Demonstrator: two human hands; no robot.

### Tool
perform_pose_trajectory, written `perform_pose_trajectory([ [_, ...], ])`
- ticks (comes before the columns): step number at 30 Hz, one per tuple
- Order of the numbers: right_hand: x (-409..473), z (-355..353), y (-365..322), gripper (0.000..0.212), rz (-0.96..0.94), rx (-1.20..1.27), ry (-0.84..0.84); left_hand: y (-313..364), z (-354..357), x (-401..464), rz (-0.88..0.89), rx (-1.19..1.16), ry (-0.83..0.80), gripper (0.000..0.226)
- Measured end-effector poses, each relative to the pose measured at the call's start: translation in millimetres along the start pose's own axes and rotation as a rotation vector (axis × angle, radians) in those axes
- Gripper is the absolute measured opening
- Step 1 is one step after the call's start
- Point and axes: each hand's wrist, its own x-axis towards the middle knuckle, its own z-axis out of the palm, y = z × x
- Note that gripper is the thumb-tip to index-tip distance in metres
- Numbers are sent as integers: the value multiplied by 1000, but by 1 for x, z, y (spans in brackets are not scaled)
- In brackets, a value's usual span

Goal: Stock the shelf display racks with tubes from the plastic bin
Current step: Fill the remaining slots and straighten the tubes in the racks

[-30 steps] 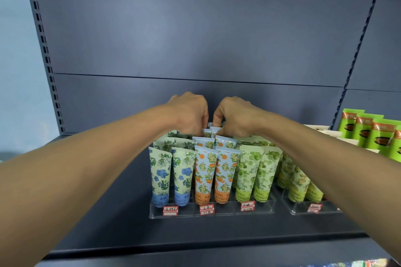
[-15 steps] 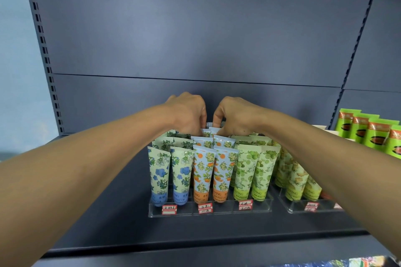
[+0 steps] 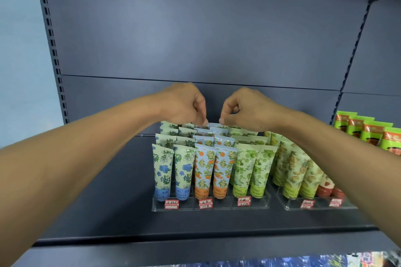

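1. Left hand (image 3: 183, 104) and right hand (image 3: 243, 106), fingers curled, each pinch the top of a rear orange tube (image 3: 213, 125).
2. That tube stands in the rack (image 3: 211, 207) on the shelf (image 3: 108, 212).

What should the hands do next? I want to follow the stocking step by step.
Probably let go and draw both hands back. The left hand and right hand pinch the tops of the rearmost orange-print tubes, which already stand level with the rows ahead in the clear rack, so those two look seated.
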Motion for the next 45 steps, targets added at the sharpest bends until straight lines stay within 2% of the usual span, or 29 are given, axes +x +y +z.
perform_pose_trajectory([
  [5, -8, 7, -8, 15, 19, -175, -113, 6, 4, -10, 8, 76, -123, 9],
  [9, -12, 14, -15, 21, 40, -265, -123, 11, 15, -8, -4, 141, -146, 15],
  [12, -10, 20, -17, 17, 57, -309, -118, 13, 19, -8, -21, 165, -163, 7],
  [13, -8, 22, -17, 15, 56, -315, -115, 13, 20, -7, -24, 179, -164, 13],
  [15, -5, 24, -16, 14, 54, -311, -109, 13, 20, -7, -25, 197, -147, 21],
  [21, -5, 27, -16, 16, 51, -292, -86, 13, 22, -8, -12, 217, -107, 27],
  [27, -8, 28, -17, 14, 45, -280, -61, 14, 22, -10, -18, 210, -107, 22],
  [31, -7, 29, -18, 17, 46, -304, -45, 15, 22, -11, -26, 195, -114, 11],
  [41, -9, 25, -19, 18, 40, -284, -87, 15, 20, -11, -49, 160, -119, 15],
  [45, -14, 16, -17, 15, 18, -189, -11, 14, 11, -17, -28, 84, -71, 14],
])
